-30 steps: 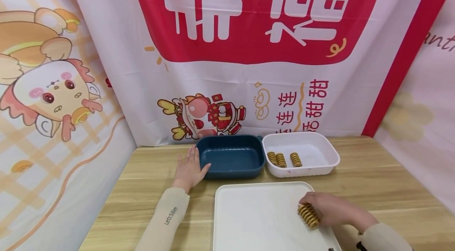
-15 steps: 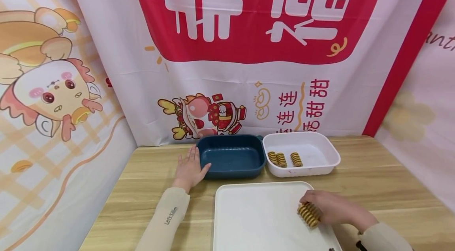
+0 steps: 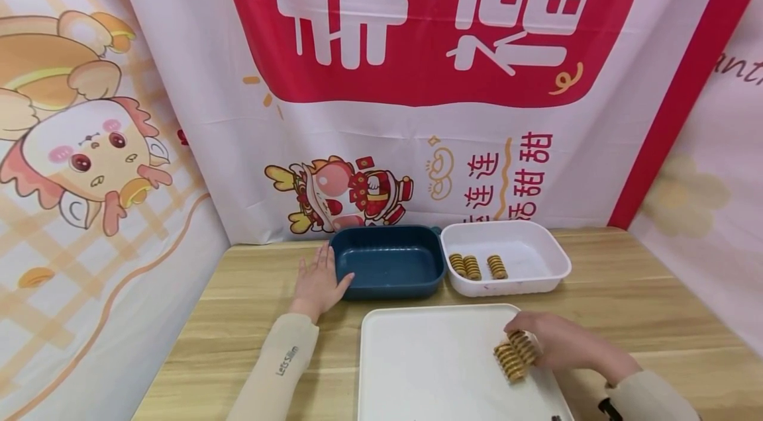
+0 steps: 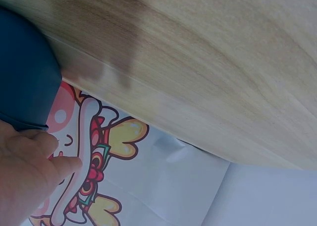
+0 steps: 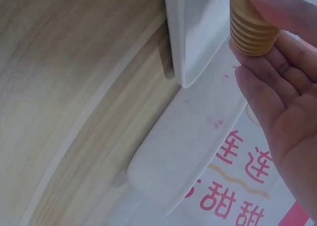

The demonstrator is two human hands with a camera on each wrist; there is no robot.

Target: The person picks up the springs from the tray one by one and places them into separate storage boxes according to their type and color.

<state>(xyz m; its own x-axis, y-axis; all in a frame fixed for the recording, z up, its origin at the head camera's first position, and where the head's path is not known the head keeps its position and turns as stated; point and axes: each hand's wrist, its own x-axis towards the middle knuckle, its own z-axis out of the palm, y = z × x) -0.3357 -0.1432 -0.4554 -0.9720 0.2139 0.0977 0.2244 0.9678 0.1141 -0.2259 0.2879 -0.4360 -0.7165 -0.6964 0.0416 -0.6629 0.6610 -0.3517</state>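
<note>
My right hand (image 3: 560,341) pinches a ridged, golden-brown roll-shaped piece (image 3: 524,346) between thumb and fingers, above the right part of a white tray (image 3: 429,355). In the right wrist view the held ridged piece (image 5: 253,32) shows several bands around it. Close beside it, a similar ridged piece (image 3: 509,363) is at the tray, partly overlapped by the held one. My left hand (image 3: 316,282) rests against the left side of a dark blue bin (image 3: 387,288), its fingers spread along the rim. Part of that blue bin (image 4: 25,67) appears in the left wrist view.
A white bin (image 3: 512,286) adjoins the blue one on the right and contains 3 ridged pieces (image 3: 471,267). Both bins stand at the back of the wooden table (image 3: 268,322), before a printed cloth (image 3: 238,163). A small dark bit (image 3: 556,418) shows at the tray's bottom edge.
The ridged piece in my right hand has come up and rightward, apart from the other piece, which now shows beside it. The left hand stays in place on the blue bin.
</note>
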